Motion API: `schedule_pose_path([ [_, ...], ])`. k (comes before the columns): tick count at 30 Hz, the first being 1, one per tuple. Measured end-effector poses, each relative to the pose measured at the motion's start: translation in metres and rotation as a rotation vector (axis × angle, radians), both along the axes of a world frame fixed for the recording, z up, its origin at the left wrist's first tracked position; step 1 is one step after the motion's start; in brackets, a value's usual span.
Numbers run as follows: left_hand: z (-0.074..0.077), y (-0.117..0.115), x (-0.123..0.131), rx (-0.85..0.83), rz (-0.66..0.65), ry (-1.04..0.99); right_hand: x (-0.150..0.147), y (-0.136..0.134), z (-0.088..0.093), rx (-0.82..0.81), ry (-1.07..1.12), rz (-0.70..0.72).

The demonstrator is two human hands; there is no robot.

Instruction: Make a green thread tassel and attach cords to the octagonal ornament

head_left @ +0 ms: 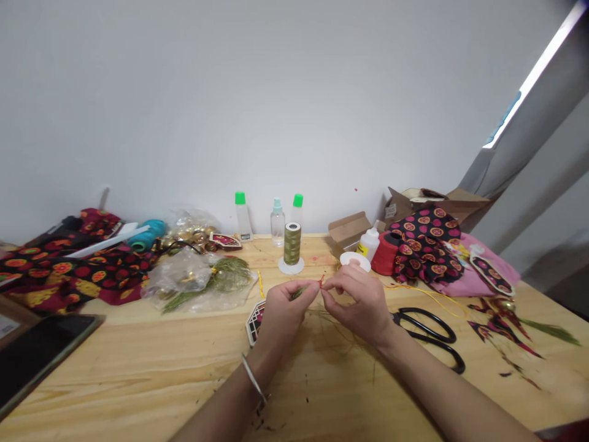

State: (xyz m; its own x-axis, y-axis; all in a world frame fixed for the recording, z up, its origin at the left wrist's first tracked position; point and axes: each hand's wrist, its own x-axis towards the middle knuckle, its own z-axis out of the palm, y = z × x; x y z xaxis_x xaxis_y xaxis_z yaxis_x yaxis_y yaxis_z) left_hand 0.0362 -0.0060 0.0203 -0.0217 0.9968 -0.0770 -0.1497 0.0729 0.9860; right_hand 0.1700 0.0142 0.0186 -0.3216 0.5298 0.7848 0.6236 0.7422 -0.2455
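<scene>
My left hand (286, 312), a bangle on its wrist, is closed in a pinch around what looks like a bundle of green threads (299, 293), mostly hidden by the fingers. A short piece of red thread (321, 280) stands up at the fingertips, where both hands meet. My right hand (358, 302) pinches at this red thread with thumb and forefinger. Loose green strands hang below the right hand. Beneath my left wrist lies a lattice-patterned octagonal ornament (253, 324) with a yellow cord. Black-handled scissors (427, 331) lie beside my right wrist, their blades partly hidden.
Behind the hands stands an olive thread spool (292, 245), with several bottles (243, 218) by the wall. Patterned fabric (83, 270), a bag of green tassels (225, 279) and a phone (46, 350) lie left. A glue bottle (369, 244), red spool (385, 255) and fabric scraps (501, 331) are right.
</scene>
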Motion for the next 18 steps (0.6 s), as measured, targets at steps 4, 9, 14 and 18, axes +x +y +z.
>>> schedule_pose_path([
  [4, -0.0037, 0.0022, -0.0019, -0.024, -0.108, -0.114, 0.0012, -0.0002, -0.0018, -0.024, 0.011, 0.038],
  [9, -0.0080, 0.0042, -0.0035, -0.032, -0.177, -0.214, 0.0037, 0.0008, -0.0003, -0.097, 0.149, 0.105],
  [14, -0.0072, 0.0032, -0.0034, -0.031, -0.195, -0.200, 0.0036, 0.0026, 0.0003, -0.153, 0.206, 0.121],
  [18, -0.0059, 0.0035, -0.0033, -0.026, -0.194, -0.165, 0.0028, 0.0031, 0.0001, -0.217, 0.229, 0.113],
])
